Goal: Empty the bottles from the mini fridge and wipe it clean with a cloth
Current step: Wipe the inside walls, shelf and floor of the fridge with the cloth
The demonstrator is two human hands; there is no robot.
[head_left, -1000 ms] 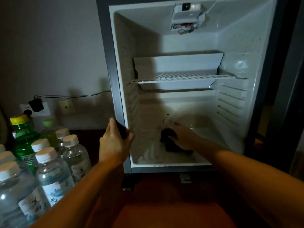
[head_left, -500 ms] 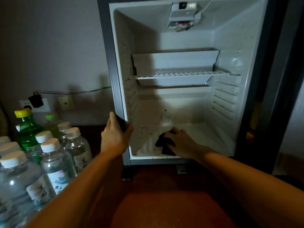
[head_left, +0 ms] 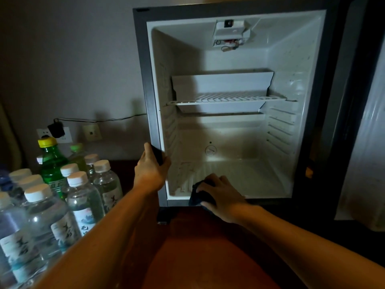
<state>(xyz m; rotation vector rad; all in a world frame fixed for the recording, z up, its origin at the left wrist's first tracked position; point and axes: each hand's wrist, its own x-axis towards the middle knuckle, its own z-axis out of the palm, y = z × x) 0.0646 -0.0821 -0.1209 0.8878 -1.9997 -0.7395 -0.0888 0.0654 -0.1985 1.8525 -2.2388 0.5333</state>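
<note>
The mini fridge [head_left: 291,59] stands open in front of me, its white inside holding no bottles, with one wire shelf [head_left: 227,99] halfway up. My left hand [head_left: 151,172] grips the fridge's dark left frame near the bottom. My right hand [head_left: 220,196] presses a dark cloth [head_left: 195,195] against the front lip of the fridge floor. Several clear water bottles [head_left: 85,203] with white caps and a green bottle [head_left: 51,163] with a yellow cap stand on the left.
The open fridge door [head_left: 362,122] hangs at the right edge. A reddish wooden surface [head_left: 198,257] lies below the fridge. Wall sockets with a black plug [head_left: 56,130] and a cable sit behind the bottles.
My right hand has dragged the cloth from deeper on the fridge floor forward to its front lip. The left hand stays on the frame. The view has tilted up a little.
</note>
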